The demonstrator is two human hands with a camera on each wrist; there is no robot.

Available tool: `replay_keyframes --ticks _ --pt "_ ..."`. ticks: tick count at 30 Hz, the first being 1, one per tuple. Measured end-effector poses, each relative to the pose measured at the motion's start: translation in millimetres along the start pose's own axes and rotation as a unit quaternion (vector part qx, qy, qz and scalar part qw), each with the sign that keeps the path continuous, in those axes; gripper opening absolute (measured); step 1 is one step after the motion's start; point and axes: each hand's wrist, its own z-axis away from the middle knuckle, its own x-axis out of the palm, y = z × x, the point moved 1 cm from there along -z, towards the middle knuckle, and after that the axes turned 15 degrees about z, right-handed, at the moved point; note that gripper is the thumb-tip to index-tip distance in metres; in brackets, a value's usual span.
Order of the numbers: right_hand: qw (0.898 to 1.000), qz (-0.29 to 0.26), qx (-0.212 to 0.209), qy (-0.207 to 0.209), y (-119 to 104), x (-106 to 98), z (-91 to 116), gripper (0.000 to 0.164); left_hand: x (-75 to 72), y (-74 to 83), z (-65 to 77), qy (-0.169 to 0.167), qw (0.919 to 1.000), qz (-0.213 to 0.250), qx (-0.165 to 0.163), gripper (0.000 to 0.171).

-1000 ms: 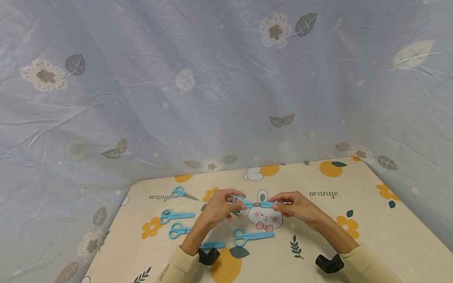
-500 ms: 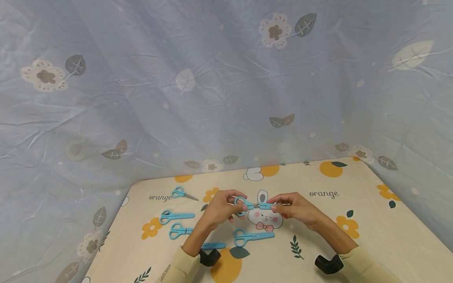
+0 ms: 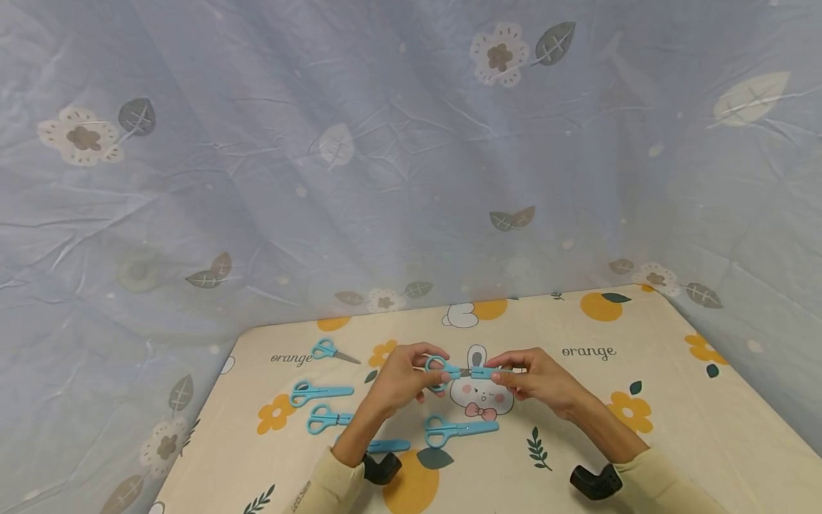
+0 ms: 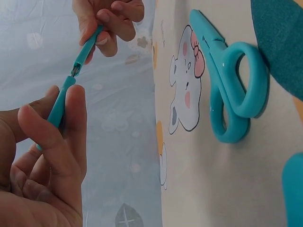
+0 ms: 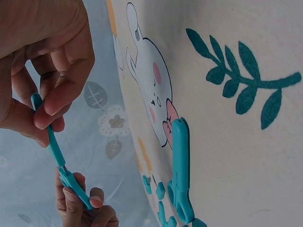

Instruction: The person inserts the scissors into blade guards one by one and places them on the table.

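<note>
My left hand [image 3: 394,375] pinches a pair of light-blue scissors [image 3: 453,372] by the handles, above the printed rabbit on the cloth. My right hand [image 3: 539,377] holds a light-blue blade cover [image 3: 481,373] between thumb and fingers. The cover sits over the blades, and a short stretch of metal shows between it and the handles. In the left wrist view the scissors [image 4: 57,109] and the cover [image 4: 88,49] line up end to end. The right wrist view shows the cover [image 5: 56,149] meeting the handle part at a small gap.
Covered scissors [image 3: 475,428] lie nearer the front. At the left are scissors with bare blades [image 3: 347,357], covered scissors [image 3: 330,391] and another pair [image 3: 319,420] partly behind my left arm. A blue blade cover [image 3: 392,446] shows beside that wrist. A patterned curtain [image 3: 411,178] hangs behind.
The scissors have shifted slightly right and the cover slightly left, so less metal shows between them. Both hands keep their hold; the scissors on the table have not moved.
</note>
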Motion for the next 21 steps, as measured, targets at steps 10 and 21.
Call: replay_keyframes --ticks 10,21 --pt "1.000 -0.012 0.004 -0.003 -0.9 2.5 -1.1 0.038 1.8 -1.2 0.8 -0.007 0.9999 0.010 -0.003 0.026" --pt "1.000 -0.001 -0.003 -0.001 -1.4 2.7 -1.7 0.039 1.3 -4.0 1.7 -0.016 0.9985 0.047 -0.023 0.029"
